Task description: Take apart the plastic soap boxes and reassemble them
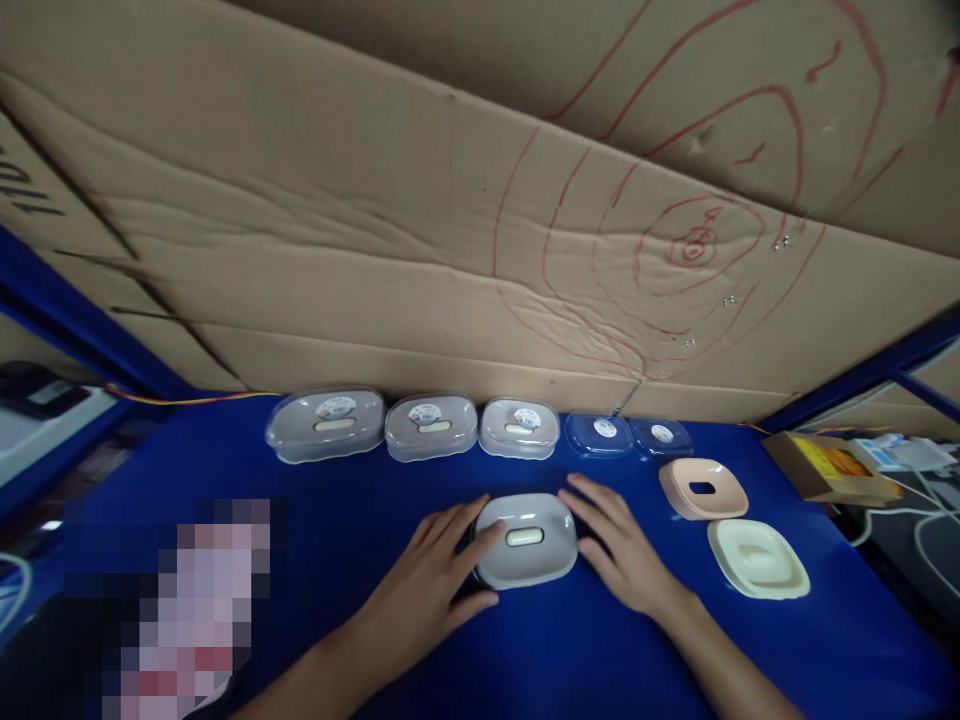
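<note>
A grey rounded-oblong dish lies on the blue table in front of me. A cream oval shows in the slot at its middle. My left hand is at the dish's left side, index finger reaching over the rim onto the inner surface, thumb stretched out by the lower left edge. On the right side, my right hand has its fingers spread, the tips close to the rim; whether they touch it I cannot tell. To the right are a pink dish with an open slot and a cream dish with a raised middle.
Along the cardboard wall stand three grey dishes under clear covers and two clear covers showing blue beneath, all with round stickers. A cardboard box sits at the right edge of the blue table. A pixelated area covers the lower left.
</note>
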Demonstrator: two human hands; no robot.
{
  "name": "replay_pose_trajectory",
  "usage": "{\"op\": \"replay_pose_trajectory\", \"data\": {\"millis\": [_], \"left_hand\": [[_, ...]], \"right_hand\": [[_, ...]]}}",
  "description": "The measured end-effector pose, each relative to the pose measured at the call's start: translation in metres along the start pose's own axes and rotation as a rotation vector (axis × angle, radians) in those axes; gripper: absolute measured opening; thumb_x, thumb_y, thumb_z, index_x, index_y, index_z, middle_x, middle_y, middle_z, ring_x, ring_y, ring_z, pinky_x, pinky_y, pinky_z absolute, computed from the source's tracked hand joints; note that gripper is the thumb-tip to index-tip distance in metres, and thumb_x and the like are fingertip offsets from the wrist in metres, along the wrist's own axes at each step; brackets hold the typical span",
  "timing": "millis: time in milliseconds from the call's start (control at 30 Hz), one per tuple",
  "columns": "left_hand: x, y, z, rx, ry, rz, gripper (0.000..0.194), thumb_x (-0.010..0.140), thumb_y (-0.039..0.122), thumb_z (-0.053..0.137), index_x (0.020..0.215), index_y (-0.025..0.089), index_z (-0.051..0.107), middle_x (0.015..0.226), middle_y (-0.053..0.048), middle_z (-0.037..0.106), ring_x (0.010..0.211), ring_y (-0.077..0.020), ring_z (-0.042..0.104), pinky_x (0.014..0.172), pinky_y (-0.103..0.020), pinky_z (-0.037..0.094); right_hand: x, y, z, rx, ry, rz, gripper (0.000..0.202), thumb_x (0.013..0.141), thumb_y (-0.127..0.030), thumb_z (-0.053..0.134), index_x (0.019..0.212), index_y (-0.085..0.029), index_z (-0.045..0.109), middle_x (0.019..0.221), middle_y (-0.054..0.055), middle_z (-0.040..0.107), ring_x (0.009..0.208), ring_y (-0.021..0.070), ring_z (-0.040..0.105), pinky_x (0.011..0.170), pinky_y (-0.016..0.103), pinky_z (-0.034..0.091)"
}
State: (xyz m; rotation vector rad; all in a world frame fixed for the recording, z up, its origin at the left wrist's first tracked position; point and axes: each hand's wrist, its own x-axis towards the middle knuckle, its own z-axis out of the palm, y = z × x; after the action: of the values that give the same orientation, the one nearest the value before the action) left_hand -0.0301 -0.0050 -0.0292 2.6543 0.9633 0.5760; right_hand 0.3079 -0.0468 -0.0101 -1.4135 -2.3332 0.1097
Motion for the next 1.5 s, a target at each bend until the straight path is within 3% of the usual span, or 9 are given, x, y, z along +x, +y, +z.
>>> {"op": "replay_pose_trajectory", "data": {"millis": [133,267,433,600,700,867,967,1200,1500], "left_hand": [[0.001,0.003,-0.006,0.011,-0.053,0.013,0.076,0.089,0.028,0.090,0.157,0.035,0.056,0.165,-0.011,0.053,0.136,-0.0373,0.062,0.113,-0.060,0.056],[0.000,0.007,-0.009,0.022,-0.070,0.031,0.075,0.090,0.028,0.088,0.157,0.036,0.057,0.165,-0.010,0.053,0.134,-0.0373,0.062,0.112,-0.059,0.055],[0.003,0.008,-0.012,0.017,-0.079,0.056,0.071,0.092,0.027,0.086,0.156,0.035,0.056,0.164,-0.011,0.053,0.138,-0.0372,0.061,0.113,-0.058,0.052],[0.004,0.009,-0.013,0.022,-0.105,0.066,0.072,0.094,0.024,0.084,0.158,0.034,0.052,0.164,-0.014,0.053,0.143,-0.0381,0.059,0.115,-0.061,0.051],[0.004,0.009,-0.014,0.014,-0.109,0.065,0.072,0.094,0.022,0.083,0.158,0.033,0.052,0.165,-0.015,0.052,0.145,-0.0391,0.058,0.115,-0.063,0.051],[0.003,0.010,-0.015,-0.068,-0.152,0.012,0.083,0.091,0.022,0.087,0.161,0.034,0.045,0.167,-0.012,0.052,0.147,-0.0374,0.056,0.119,-0.063,0.048],[0.002,0.012,-0.011,-0.171,-0.142,-0.062,0.100,0.086,0.018,0.089,0.167,0.033,0.032,0.164,-0.011,0.056,0.147,-0.0354,0.056,0.125,-0.063,0.041],[-0.003,0.010,0.006,-0.248,-0.107,-0.126,0.138,0.081,0.019,0.095,0.174,0.039,-0.005,0.160,-0.012,0.057,0.146,-0.0374,0.056,0.127,-0.068,0.036],[-0.002,0.009,0.005,-0.212,-0.128,-0.088,0.130,0.078,0.025,0.099,0.173,0.038,0.011,0.157,-0.009,0.062,0.143,-0.0374,0.058,0.124,-0.067,0.038]], "right_hand": [[0.002,0.033,-0.002,-0.157,0.136,0.293,0.069,0.112,-0.046,0.049,0.175,-0.035,0.022,0.179,0.012,0.035,0.164,0.0350,0.037,0.129,0.065,0.035],[0.001,0.055,0.003,-0.253,0.093,0.379,0.070,0.113,-0.053,0.046,0.175,-0.031,0.022,0.176,0.015,0.039,0.163,0.0378,0.037,0.128,0.071,0.028],[0.001,0.047,-0.003,-0.220,0.145,0.386,0.055,0.107,-0.060,0.055,0.152,-0.028,0.056,0.146,0.016,0.064,0.138,0.0372,0.059,0.117,0.064,0.042],[-0.003,0.037,-0.004,-0.169,0.119,0.397,0.069,0.102,-0.063,0.063,0.160,-0.030,0.044,0.167,0.018,0.044,0.156,0.0401,0.043,0.121,0.068,0.038],[-0.005,0.039,-0.002,-0.124,0.042,0.413,0.074,0.101,-0.061,0.066,0.164,-0.031,0.040,0.170,0.017,0.044,0.157,0.0385,0.045,0.121,0.067,0.041],[-0.005,0.031,-0.010,0.000,0.135,0.363,0.065,0.098,-0.052,0.071,0.155,-0.029,0.050,0.163,0.016,0.053,0.152,0.0353,0.053,0.123,0.060,0.046],[-0.007,0.012,-0.020,0.092,0.180,0.228,0.064,0.097,-0.045,0.072,0.155,-0.028,0.050,0.164,0.017,0.052,0.152,0.0346,0.053,0.122,0.055,0.048],[-0.006,-0.032,-0.008,0.086,-0.051,-0.152,0.078,0.089,-0.043,0.077,0.159,-0.024,0.049,0.167,0.017,0.052,0.153,0.0343,0.051,0.122,0.052,0.047],[0.001,-0.043,-0.004,-0.019,-0.119,-0.257,0.082,0.092,-0.051,0.076,0.163,-0.021,0.046,0.168,0.018,0.051,0.157,0.0337,0.046,0.122,0.052,0.047]]}}
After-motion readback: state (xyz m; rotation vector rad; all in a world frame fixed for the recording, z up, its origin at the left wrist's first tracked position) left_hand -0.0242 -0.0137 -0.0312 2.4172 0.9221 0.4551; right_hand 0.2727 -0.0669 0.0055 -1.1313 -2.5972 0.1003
